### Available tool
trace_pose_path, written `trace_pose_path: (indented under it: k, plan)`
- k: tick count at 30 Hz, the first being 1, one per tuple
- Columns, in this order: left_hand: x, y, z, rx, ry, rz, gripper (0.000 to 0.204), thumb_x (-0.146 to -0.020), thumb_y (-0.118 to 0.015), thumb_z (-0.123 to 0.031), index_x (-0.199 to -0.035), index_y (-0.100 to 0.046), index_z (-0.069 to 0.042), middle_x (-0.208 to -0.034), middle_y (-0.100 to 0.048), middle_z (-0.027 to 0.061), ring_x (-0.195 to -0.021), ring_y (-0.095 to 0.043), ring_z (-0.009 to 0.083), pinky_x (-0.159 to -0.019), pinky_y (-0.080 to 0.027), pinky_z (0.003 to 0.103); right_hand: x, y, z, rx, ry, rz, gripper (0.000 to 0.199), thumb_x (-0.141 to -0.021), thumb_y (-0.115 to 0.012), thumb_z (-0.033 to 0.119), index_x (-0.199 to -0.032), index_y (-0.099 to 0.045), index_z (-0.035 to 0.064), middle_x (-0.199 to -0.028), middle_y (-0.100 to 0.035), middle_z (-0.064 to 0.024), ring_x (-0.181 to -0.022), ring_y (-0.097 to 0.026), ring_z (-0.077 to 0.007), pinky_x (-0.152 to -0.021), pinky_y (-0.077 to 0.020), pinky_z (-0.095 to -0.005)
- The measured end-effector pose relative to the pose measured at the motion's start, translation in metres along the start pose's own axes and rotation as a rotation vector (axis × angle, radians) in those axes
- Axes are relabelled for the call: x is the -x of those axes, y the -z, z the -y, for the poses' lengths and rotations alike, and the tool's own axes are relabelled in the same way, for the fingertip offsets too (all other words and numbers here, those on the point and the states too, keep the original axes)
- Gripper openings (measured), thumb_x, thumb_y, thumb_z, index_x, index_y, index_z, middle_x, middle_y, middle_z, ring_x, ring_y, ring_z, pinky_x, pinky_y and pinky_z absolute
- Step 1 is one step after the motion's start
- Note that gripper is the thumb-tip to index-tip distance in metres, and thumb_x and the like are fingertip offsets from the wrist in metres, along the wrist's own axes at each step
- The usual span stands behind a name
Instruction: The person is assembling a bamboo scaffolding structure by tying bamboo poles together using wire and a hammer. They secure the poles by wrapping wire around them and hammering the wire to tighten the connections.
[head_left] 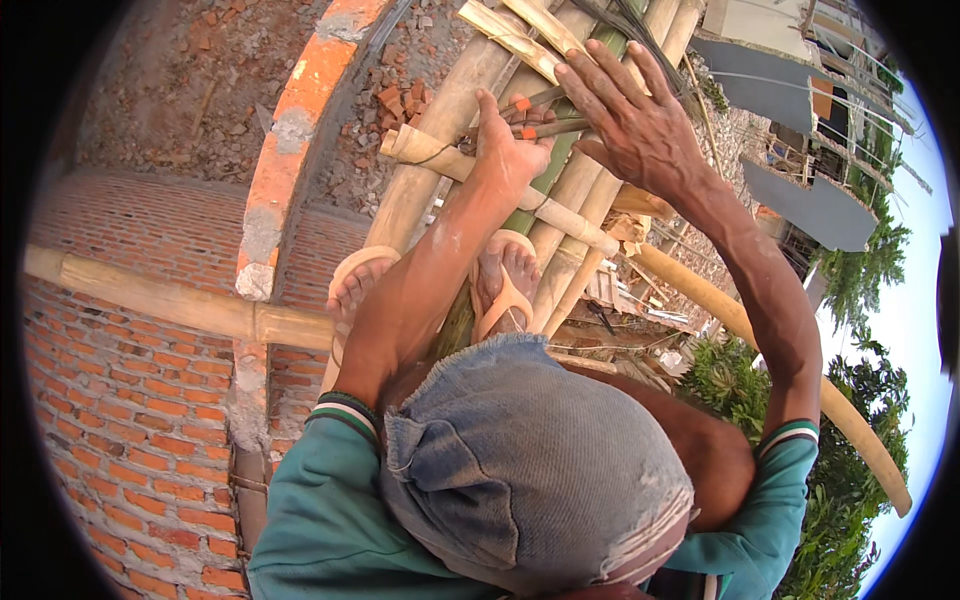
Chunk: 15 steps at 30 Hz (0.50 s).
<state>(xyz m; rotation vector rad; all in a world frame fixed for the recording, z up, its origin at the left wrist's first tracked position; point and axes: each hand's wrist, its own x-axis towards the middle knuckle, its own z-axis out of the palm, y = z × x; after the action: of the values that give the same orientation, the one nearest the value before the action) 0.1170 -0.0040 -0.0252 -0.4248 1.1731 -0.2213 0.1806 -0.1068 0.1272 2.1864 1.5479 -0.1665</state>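
Observation:
I stand high on a bundle of bamboo poles [440, 120], my sandalled feet [505, 285] on them. My left hand [505, 150] is closed in a fist over a short cross pole [570, 222], gripping dark thin rods with orange tips [535, 128]. Just to their right, my right hand [635, 120] hovers over the poles with fingers spread and nothing in it. A split bamboo strip [520, 40] lies beyond the hands. My denim cap [530, 470] hides what is straight below me.
A red brick wall [130, 420] with an orange brick arch [300, 110] stands at left, crossed by a horizontal bamboo pole [150, 295]. A long pole [790, 370] slants down to the right over green bushes [740, 385]. Rubble lies far below; grey roofs [790, 90] are at upper right.

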Motion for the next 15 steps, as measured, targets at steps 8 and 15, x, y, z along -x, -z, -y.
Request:
trace_pose_path:
  k: [8,15]
  plan:
    - [0.009,0.007,0.006,-0.073,-0.069,0.158,0.055,-0.101,-0.052,-0.062,-0.117,-0.057,-0.01,-0.121,-0.059,0.009,-0.12,-0.055,0.0244,-0.112,-0.042,0.047,-0.034,-0.062,0.009,0.041,0.03,0.167,0.03,-0.095,-0.058,0.025,-0.117,-0.059,0.0047,-0.103,-0.067,-0.0148,-0.098,-0.067,-0.0265,-0.084,-0.0499,-0.0421]
    - [0.013,0.032,0.014,-0.086,-0.062,0.197,0.062,-0.1,-0.059,-0.056,-0.136,-0.045,-0.008,-0.141,-0.048,0.0101,-0.134,-0.048,0.024,-0.122,-0.033,0.041,-0.049,-0.044,-0.005,-0.212,0.036,0.362,0.023,-0.096,-0.056,0.022,-0.092,-0.069,0.0028,-0.092,-0.07,-0.0137,-0.081,-0.068,-0.0278,-0.073,-0.0497,-0.0421]
